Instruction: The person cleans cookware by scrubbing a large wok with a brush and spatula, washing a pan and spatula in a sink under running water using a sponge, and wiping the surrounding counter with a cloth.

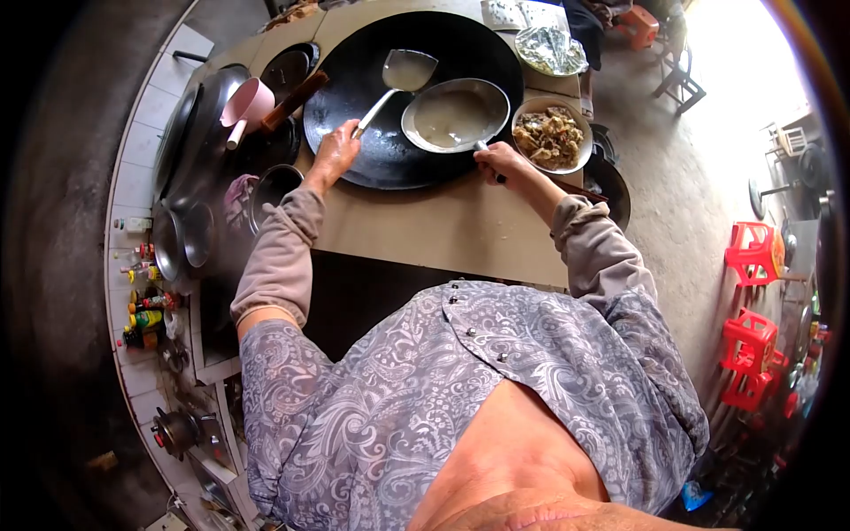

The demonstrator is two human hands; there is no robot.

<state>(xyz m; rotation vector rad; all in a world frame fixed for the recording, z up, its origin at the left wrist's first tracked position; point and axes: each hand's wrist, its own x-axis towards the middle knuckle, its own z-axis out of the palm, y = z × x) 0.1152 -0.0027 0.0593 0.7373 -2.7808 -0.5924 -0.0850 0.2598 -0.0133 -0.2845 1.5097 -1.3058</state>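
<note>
A large black wok (354, 84) is set in the tiled stove top. My left hand (336, 152) is closed on the handle of a metal spatula (410, 70), whose blade is over the wok and looks wet. In my right hand (503, 163) is the handle of a metal ladle (455, 116). Its wide round bowl holds cloudy, pale liquid and sits over the wok's right part, below and right of the spatula blade. Just right of the ladle, a bowl of brown food (552, 136) stands on the stove's edge, close to my right hand.
A pink dipper (249, 104) and dark pots are at the left. A foil-covered dish (550, 50) stands at the back right. Bottles (149, 305) line the left tiled ledge. Red stools (754, 254) stand on the floor at right. Part of another person (583, 34) shows behind the stove.
</note>
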